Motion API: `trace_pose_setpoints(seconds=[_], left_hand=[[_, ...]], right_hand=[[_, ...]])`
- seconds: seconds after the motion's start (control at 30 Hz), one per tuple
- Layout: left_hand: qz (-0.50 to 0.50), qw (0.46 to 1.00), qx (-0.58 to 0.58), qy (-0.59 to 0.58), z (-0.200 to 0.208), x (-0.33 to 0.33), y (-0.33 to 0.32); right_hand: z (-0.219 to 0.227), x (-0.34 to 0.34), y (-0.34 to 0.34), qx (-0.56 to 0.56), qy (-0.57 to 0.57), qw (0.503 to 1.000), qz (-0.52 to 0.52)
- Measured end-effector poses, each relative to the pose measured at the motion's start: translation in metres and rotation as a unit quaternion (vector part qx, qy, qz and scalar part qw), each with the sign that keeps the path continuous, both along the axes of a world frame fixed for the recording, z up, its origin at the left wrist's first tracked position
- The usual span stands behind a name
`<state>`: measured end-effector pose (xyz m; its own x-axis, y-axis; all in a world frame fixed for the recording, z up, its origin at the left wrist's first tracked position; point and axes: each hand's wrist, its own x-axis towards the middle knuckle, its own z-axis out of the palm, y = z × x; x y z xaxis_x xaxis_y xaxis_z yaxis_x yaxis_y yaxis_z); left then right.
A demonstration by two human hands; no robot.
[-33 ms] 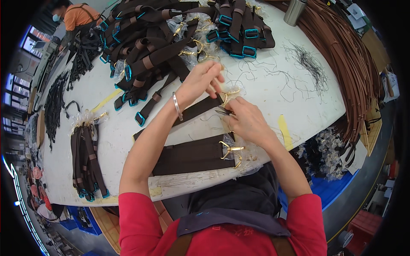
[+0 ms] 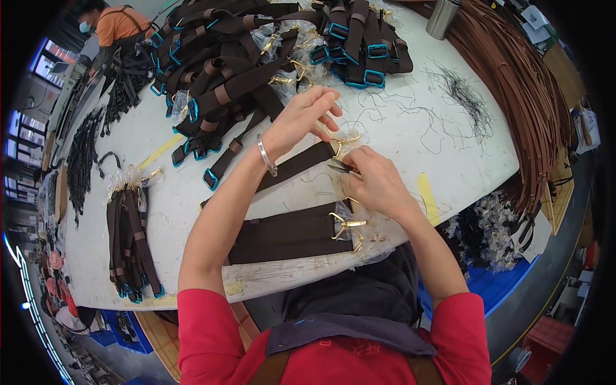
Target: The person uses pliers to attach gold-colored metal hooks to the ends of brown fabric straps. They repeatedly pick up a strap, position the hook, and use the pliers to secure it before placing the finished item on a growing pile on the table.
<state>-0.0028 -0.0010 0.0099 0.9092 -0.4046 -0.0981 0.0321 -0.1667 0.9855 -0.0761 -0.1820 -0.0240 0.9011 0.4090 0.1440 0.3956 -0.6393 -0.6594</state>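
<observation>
My left hand (image 2: 308, 119) hovers over the hooked end of a dark brown strap (image 2: 298, 165), its fingers loosely bent and apart. Nothing shows between them. In my closed right hand (image 2: 378, 183) is a pair of small dark thread snips (image 2: 340, 167), blades pointing left beside the strap's end. A gold-coloured hook (image 2: 347, 142) in clear plastic film is fixed to that end. Nearer to me lies a stack of wider-looking brown straps (image 2: 282, 236) with gold hooks (image 2: 347, 224) at its right end. My left forearm covers part of both.
Brown straps with blue-wrapped buckles (image 2: 237, 77) are heaped at the back. A strap bundle (image 2: 128, 237) lies left on the white table (image 2: 186, 256). Loose threads (image 2: 465, 96), a steel flask (image 2: 443, 18) and long brown strips (image 2: 513, 83) are right. A person (image 2: 119, 25) is far left.
My left hand has risen slightly away from the strap's end. My right hand has shifted a little to the right and the snips' blades show more plainly. The straps look unmoved.
</observation>
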Motion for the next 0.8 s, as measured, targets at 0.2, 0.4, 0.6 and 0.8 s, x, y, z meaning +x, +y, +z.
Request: trace_pose_setpoints(seconds=[0.2,0.4,0.6,0.8], left_hand=[[-0.168,0.864,0.405,-0.247,-0.009,-0.026,0.009],[-0.179,0.868,0.398,-0.239,-0.026,-0.029,0.011],[-0.199,0.899,0.347,-0.181,-0.03,-0.014,0.016],[-0.185,0.91,0.333,-0.165,-0.029,-0.016,0.014]], right_hand=[[-0.004,-0.006,-0.017,-0.004,0.004,0.999,-0.033],[-0.012,-0.001,-0.001,-0.032,-0.04,0.998,-0.03],[-0.014,-0.001,0.002,-0.033,-0.091,0.995,-0.016],[-0.016,-0.001,0.011,-0.083,-0.104,0.991,-0.022]])
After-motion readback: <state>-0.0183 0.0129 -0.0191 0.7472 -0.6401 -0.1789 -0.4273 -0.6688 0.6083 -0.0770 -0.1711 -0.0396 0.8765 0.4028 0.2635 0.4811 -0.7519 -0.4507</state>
